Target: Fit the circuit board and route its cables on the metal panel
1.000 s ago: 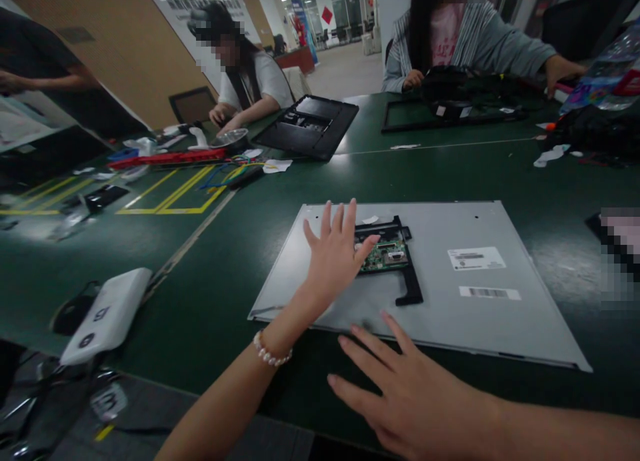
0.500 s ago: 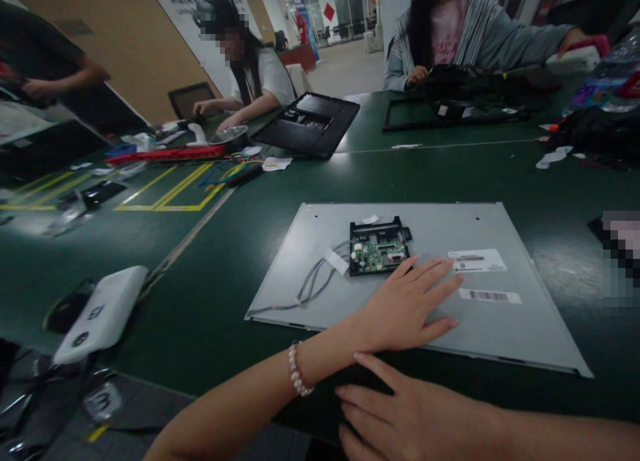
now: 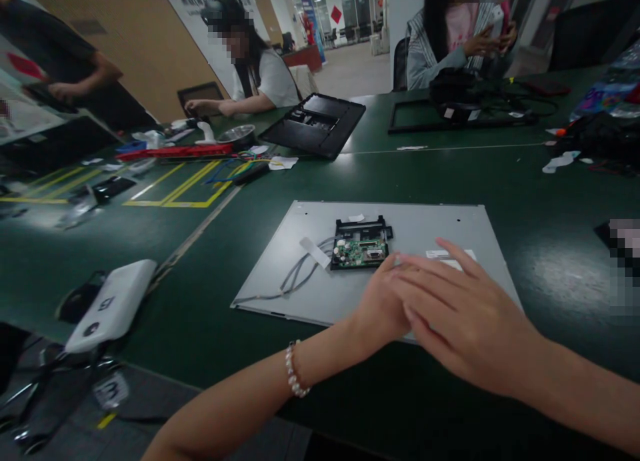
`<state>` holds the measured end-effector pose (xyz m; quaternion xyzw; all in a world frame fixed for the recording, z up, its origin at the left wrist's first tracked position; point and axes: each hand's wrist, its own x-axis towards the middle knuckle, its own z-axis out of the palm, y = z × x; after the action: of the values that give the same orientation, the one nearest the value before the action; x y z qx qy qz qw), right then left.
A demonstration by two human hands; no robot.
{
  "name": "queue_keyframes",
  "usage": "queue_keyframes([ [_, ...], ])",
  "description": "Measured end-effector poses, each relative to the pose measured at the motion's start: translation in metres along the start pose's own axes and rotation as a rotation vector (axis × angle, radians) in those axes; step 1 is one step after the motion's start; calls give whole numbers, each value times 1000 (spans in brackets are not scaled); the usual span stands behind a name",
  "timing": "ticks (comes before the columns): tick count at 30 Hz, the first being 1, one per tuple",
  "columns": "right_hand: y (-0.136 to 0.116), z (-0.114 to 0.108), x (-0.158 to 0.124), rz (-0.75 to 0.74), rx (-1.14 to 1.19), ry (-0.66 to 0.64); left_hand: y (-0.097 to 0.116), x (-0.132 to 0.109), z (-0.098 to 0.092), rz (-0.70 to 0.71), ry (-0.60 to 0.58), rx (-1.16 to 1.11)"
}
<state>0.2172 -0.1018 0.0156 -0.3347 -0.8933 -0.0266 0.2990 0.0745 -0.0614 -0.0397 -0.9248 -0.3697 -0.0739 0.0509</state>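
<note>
Table (image 3: pixel 525 181) — L hand (image 3: pixel 381 307), R hand (image 3: pixel 460 314) — panel (image 3: pixel 425 224)

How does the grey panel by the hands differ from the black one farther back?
The flat grey metal panel carries a green circuit board; the black plastic panel shows a recessed inside. The grey one lies by the person's right hand, the black one near a co-worker. Both lie on the dark green table.

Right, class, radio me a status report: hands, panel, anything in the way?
Open right hand over left hand, its fingers hidden. Both at near edge of panel, beside board. Loose cable lies left, clear.
</note>
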Motion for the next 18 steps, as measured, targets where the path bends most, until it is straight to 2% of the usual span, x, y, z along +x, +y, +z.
queue_keyframes([
  [4,23,2,-11,249,-287,-253,10,-3,-2,29,-20,260],
  [9,49,15,-41,466,-505,-559,13,-2,-3,-125,-102,459],
  [12,53,20,-47,480,-493,-675,8,-2,-4,-219,-131,488],
  [18,33,21,-40,371,-341,-704,-3,-1,-10,-347,-155,442],
])
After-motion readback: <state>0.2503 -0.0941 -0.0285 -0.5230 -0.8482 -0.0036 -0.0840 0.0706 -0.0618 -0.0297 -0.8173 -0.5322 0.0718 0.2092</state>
